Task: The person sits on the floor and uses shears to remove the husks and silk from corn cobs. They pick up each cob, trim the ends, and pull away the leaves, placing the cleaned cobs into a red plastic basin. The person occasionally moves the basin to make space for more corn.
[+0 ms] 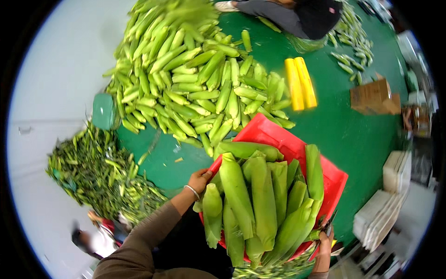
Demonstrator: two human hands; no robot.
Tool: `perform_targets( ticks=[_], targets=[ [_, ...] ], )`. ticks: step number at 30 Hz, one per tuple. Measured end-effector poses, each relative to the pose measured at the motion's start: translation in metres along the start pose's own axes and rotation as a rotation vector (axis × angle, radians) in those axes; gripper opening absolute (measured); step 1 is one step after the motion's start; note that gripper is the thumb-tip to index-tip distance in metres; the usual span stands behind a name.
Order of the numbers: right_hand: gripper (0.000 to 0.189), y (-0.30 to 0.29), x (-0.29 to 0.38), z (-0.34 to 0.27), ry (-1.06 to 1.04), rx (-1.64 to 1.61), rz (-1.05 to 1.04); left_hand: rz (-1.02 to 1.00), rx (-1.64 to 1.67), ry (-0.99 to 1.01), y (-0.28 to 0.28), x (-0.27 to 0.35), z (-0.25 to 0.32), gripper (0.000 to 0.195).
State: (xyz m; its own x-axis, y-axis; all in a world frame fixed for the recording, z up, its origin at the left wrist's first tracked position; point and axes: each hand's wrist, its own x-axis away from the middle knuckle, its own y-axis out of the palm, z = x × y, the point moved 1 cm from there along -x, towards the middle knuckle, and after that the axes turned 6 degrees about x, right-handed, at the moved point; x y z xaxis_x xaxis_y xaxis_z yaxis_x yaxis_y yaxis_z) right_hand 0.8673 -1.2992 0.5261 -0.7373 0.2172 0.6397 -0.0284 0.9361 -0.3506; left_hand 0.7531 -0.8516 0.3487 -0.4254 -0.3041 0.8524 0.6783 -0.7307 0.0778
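A red plastic crate (334, 174) is tilted in front of me, heaped with ears of corn in green husks (264, 198). My left hand (200, 180), with a bracelet at the wrist, grips the crate's left rim. At the crate's lower right side, my right hand (325, 240) is closed round the edge, and a dark metal tool (328, 228), perhaps pruning shears, shows at its fingers. Its fingers are partly hidden. Beyond the crate lies a large pile of husked-on corn ears (195, 87) on the green floor.
Loose green husks and trimmings (97, 171) form a heap at left, near another person (104, 240). A green container (103, 111) stands by the wall. Two yellow rolls (300, 83) and a cardboard box (371, 97) lie right. A seated person (296, 17) is at top; white foam boxes (379, 212) stand right.
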Motion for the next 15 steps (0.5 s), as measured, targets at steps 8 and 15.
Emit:
perform_targets(
  ticks=[8, 15],
  targets=[
    [0.054, 0.027, -0.134, -0.126, -0.003, 0.204, -0.099, 0.110, 0.151, 0.060, 0.077, -0.068, 0.019, 0.038],
    [0.052, 0.096, -0.308, -0.179, -0.134, 0.158, -0.449, 0.311, -0.053, 0.216, 0.123, -0.172, 0.134, 0.040]
  ],
)
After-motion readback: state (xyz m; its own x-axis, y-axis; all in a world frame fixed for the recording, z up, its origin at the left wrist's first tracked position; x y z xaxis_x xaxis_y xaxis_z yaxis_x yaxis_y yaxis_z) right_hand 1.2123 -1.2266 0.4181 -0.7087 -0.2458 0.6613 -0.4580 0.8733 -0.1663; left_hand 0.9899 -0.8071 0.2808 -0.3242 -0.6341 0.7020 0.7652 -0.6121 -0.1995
